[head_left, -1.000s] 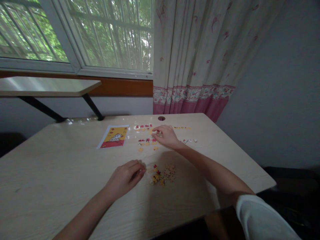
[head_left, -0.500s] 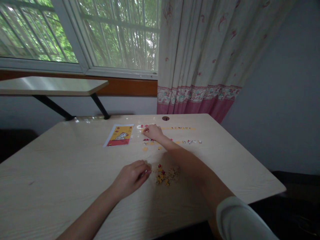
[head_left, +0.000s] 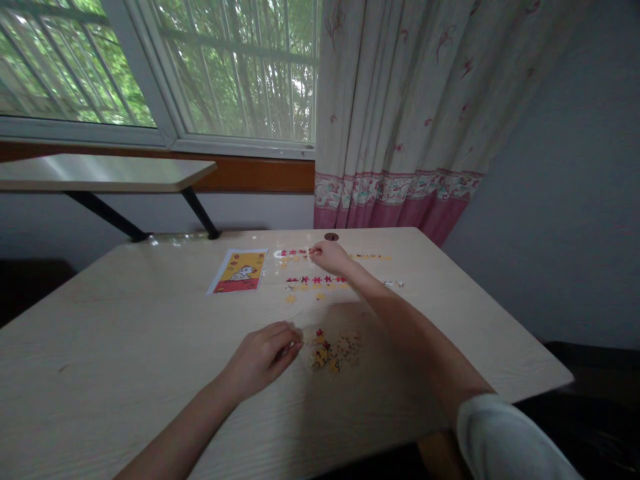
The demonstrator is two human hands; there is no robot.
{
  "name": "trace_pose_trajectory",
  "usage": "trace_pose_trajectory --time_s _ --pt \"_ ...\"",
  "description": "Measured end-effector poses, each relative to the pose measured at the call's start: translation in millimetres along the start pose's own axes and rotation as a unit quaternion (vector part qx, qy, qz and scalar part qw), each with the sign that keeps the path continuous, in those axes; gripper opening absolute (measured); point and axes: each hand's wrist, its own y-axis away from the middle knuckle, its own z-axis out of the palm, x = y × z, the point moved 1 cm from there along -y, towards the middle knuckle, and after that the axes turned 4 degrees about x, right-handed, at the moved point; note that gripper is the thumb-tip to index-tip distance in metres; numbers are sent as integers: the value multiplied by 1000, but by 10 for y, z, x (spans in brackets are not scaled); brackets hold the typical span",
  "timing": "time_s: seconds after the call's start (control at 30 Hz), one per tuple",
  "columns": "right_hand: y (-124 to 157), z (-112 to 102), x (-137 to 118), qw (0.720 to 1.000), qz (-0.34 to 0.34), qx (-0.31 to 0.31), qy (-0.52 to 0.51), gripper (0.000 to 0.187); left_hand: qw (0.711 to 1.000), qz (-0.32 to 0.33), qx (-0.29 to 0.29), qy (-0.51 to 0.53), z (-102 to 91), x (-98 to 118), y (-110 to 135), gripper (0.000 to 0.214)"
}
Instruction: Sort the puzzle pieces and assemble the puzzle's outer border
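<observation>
My right hand (head_left: 327,256) reaches to the far side of the wooden table (head_left: 125,347), fingers pinched at the right end of a row of red and yellow puzzle pieces (head_left: 294,253). A second row of pieces (head_left: 315,281) lies just nearer. My left hand (head_left: 260,357) rests on the table with fingers curled, right beside a loose pile of puzzle pieces (head_left: 334,350). A yellow and red picture card (head_left: 239,270) lies left of the rows.
A few more pieces (head_left: 370,257) lie right of my right hand and others (head_left: 394,283) further right. A round cable hole (head_left: 331,237) sits at the table's far edge. A raised shelf (head_left: 100,173), window and pink-hemmed curtain (head_left: 395,193) stand behind.
My right hand went left along the far row, then came back right to its end. The nearer row shows now. My left hand stayed put.
</observation>
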Motion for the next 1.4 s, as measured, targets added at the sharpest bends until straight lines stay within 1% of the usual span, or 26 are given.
trace_pose_trajectory --time_s 0.07,0.17,0.27,0.37,0.5,0.8,1.0,1.1,1.2,1.27,1.33,1.4 --pt "54 -220 327 999 28 -3 18 25 1000 2 -3 -6 0 4 -2 21" --pt "184 -512 864 994 89 -35 55 19 1000 6 -4 -12 6 7 -8 21" --pt "350 -674 1295 983 147 -64 88 17 1000 10 -4 -17 13 5 -10 21" --pt "479 -709 1541 975 180 -83 99 23 1000 10 -6 -16 15 1 -4 21" --pt "535 -683 1670 971 198 -95 94 29 1000 3 -7 -13 4 -3 1 20" --pt "578 -640 1827 970 221 -76 73 30 1000 12 5 -2 -3 -2 -4 17" --pt "578 -662 1849 962 251 -93 46 16 1000 15 8 -8 -1 -12 -1 18" --pt "588 -689 1799 963 257 -79 35 12 1000 12 2 -8 0 -14 -7 18" --pt "576 -698 1662 968 248 -34 27 14 1000 8 -4 -9 0 -10 -11 19" --pt "526 -667 1483 974 228 2 10 18 1000 7 -6 -7 -1 -7 -11 19" --pt "432 -584 1217 981 192 27 -20 23 1000 8 -7 -3 -1 -5 -8 19" --pt "306 -440 885 987 147 35 -57 25 1000 7 -8 1 2 -7 -1 19"
